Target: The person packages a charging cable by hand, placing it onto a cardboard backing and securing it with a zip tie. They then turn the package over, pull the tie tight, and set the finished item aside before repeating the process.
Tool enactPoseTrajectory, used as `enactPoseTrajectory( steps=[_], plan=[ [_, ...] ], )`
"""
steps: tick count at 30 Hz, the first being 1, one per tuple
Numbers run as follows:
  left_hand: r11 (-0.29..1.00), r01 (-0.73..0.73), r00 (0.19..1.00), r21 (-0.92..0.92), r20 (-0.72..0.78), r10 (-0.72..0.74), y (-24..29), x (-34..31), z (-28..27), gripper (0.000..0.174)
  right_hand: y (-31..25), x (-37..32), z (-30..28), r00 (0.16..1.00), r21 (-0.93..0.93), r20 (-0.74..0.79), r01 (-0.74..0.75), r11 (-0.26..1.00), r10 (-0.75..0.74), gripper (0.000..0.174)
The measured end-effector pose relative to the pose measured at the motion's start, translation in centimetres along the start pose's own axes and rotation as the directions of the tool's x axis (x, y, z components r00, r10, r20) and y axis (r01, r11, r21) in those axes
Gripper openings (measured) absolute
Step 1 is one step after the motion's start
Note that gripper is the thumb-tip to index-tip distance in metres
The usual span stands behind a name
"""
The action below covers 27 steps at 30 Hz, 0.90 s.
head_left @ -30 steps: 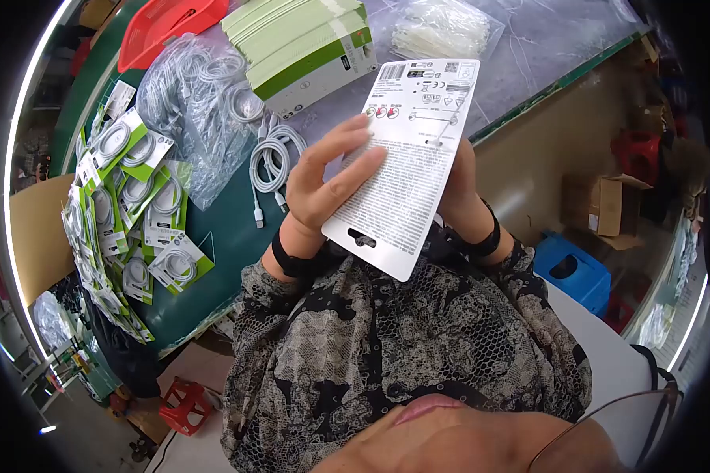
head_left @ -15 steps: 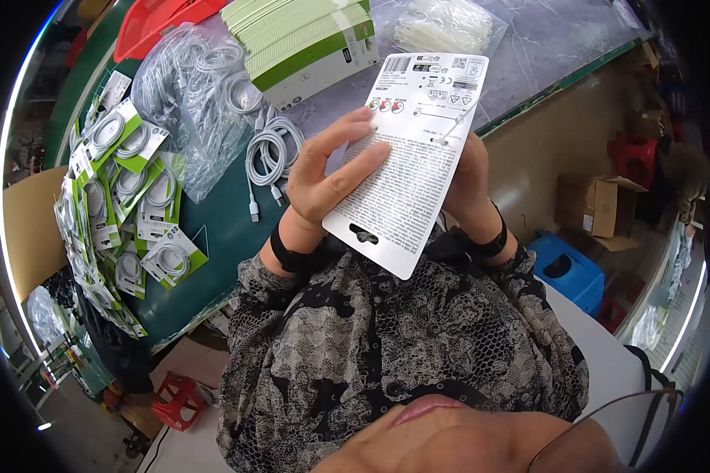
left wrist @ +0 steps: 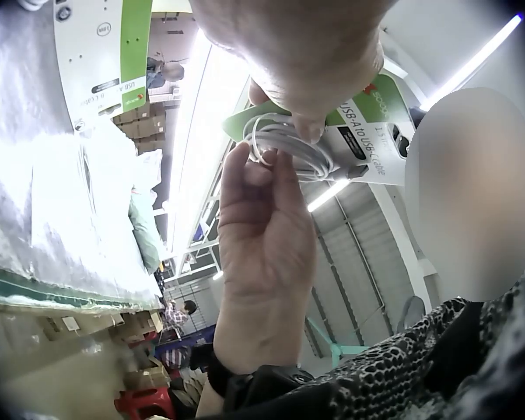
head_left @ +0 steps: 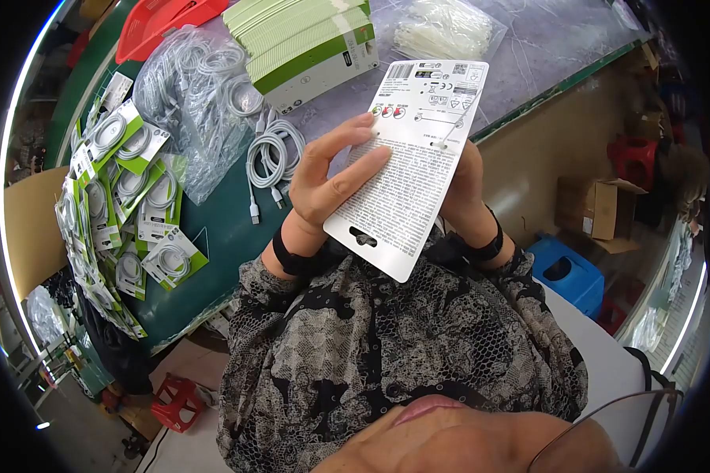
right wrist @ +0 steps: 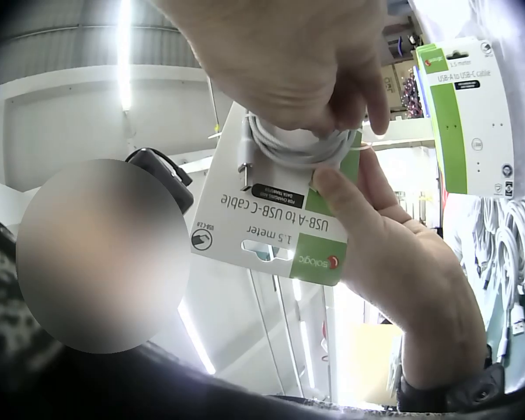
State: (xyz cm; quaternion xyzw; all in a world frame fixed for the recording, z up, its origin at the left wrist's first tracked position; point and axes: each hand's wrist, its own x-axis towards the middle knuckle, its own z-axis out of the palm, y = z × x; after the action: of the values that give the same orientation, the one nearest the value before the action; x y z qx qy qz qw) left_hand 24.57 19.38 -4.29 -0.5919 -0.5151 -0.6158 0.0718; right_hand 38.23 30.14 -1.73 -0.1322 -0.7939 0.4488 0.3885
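Observation:
A white and green packaging card [head_left: 398, 181] is held up before the chest, its printed back towards the head camera. My left hand [head_left: 323, 173] grips it by the left side, fingers on the back and thumb on the front against a coiled white USB cable [right wrist: 289, 147]. The cable lies on the card's front, as both wrist views show. A thin white cable tie [head_left: 442, 145] passes through the card's holes. My right hand [left wrist: 267, 236] is behind the card in the head view; its curled fingertips pinch at the coil and tie.
On the table are a box of upright cards [head_left: 315, 67], a bag of white ties [head_left: 442, 30], bagged cables [head_left: 193, 102] and a loose coiled cable [head_left: 272, 154]. Finished carded cables [head_left: 130, 189] pile at the left. A red tray [head_left: 162, 27] stands behind.
The card shifts only slightly, and the tie's thin strand by its right edge changes position. Both hands keep their places on the card and cable. The head view moves a little.

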Motion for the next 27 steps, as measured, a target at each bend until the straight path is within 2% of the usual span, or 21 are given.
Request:
enactPoseTrajectory(
  steps=[9, 12, 13, 16, 17, 20, 21, 24, 27],
  plan=[
    [1.000, 0.009, 0.999, -0.009, 0.031, -0.009, 0.1, 0.1, 0.1, 0.043, 0.5, -0.5, 0.3, 0.999, 0.049, -0.013, -0.040, 0.998, 0.040, 0.033],
    [1.000, 0.010, 0.999, -0.005, 0.033, -0.010, 0.4, 0.0, 0.4, 0.043, 1.5, -1.1, 0.9, 0.974, 0.197, -0.037, -0.213, 0.957, 0.224, 0.031],
    [1.000, 0.010, 0.999, -0.002, 0.035, -0.010, 0.5, 0.0, 0.4, 0.042, 1.4, -1.0, 0.9, 0.974, 0.197, -0.038, -0.214, 0.957, 0.226, 0.031],
    [1.000, 0.009, 1.000, 0.028, 0.028, -0.009, 0.1, -0.2, 0.2, 0.042, 0.6, -0.2, 0.8, 0.999, 0.138, -0.031, -0.010, 0.990, 0.014, 0.030],
    [0.999, 0.007, 1.000, 0.043, 0.024, -0.008, 0.0, -0.3, 0.1, 0.042, 0.4, -0.1, 0.9, 0.999, 0.139, -0.032, -0.010, 0.990, 0.014, 0.030],
    [0.999, 0.010, 1.000, 0.033, 0.009, -0.011, -0.3, -0.2, 0.1, 0.041, -0.4, -0.1, 1.3, 0.977, 0.289, -0.081, -0.166, 0.943, 0.197, 0.029],
    [1.000, 0.012, 1.000, 0.026, 0.002, -0.012, -0.3, -0.2, 0.1, 0.040, -0.3, -0.1, 1.2, 0.977, 0.289, -0.079, -0.166, 0.943, 0.196, 0.029],
    [0.999, 0.036, 0.999, 0.007, -0.031, -0.036, -0.4, -0.4, 0.4, 0.039, 0.7, 0.1, 0.6, 0.998, 0.070, 0.001, -0.058, 0.996, 0.058, 0.031],
    [0.998, 0.052, 0.997, -0.019, -0.053, -0.053, -0.2, -0.4, 0.7, 0.038, 0.6, 0.3, 0.5, 0.999, 0.067, 0.006, -0.043, 0.997, 0.043, 0.032]
  ],
)
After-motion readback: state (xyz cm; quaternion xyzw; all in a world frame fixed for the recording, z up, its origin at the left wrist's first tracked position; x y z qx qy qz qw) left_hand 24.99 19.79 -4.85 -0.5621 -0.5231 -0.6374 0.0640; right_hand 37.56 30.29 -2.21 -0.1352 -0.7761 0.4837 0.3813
